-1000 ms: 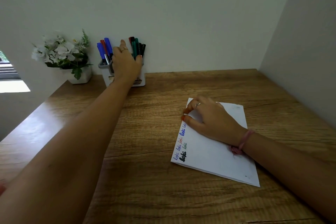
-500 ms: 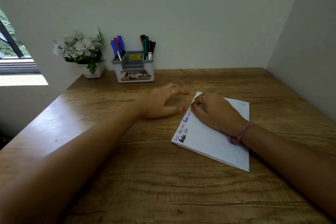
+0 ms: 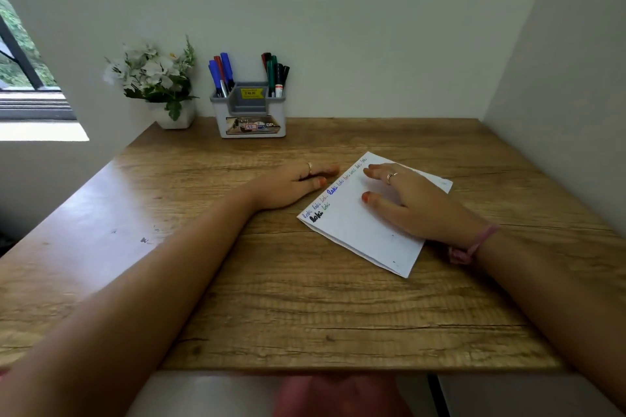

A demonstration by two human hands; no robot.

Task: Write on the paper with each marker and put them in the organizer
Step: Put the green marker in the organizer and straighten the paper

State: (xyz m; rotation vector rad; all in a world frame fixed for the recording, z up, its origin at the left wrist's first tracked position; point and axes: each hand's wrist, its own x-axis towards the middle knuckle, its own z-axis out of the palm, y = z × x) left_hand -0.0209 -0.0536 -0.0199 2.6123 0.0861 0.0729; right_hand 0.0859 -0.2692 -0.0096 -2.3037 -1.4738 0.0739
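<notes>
Both hands flat and empty: left hand [image 3: 288,184] on the table [image 3: 271,281] just beside the paper [image 3: 355,223], right hand [image 3: 406,196] pressing it. Markers [image 3: 276,73] all upright in the organizer [image 3: 250,122], well beyond the fingertips. Best simply to lift off without dragging the sheet.

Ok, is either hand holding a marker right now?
No: the left hand lies flat on the wooden table, the right hand flat on the white paper.
</notes>
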